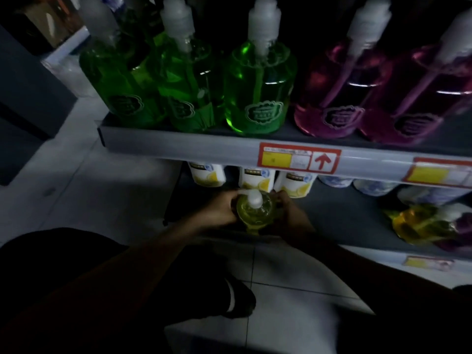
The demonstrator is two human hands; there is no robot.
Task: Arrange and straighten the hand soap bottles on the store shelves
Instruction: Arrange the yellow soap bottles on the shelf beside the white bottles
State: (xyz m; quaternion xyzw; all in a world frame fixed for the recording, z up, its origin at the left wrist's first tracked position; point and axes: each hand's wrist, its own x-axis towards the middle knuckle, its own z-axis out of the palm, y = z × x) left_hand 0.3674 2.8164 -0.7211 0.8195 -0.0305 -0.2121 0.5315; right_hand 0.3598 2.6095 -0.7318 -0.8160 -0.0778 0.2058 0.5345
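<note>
Head view: left hand (219, 213) and right hand (291, 215) clasp the upright yellow bottle (255, 209) between them, shelf (357, 221) directly beyond.

- The long grey front rail of the upper shelf (178, 146) overhung the lower shelf, leaving only a low opening beneath it.
- Three white lemon-labelled bottles (256, 178) stood in a row at the back, just behind the left hand (217, 213), the right hand (291, 215) and the clear yellow pump bottle (255, 209) both hands gripped.
- The bare dark lower shelf (344, 213) lay open to the right, up to an orange-yellow bottle (413, 226).
- Above, clear green pump bottles (260, 90) and clear pink pump bottles (339, 93) stood packed close.
- The pale tiled floor (102, 187) left of the shelves lay open.
</note>
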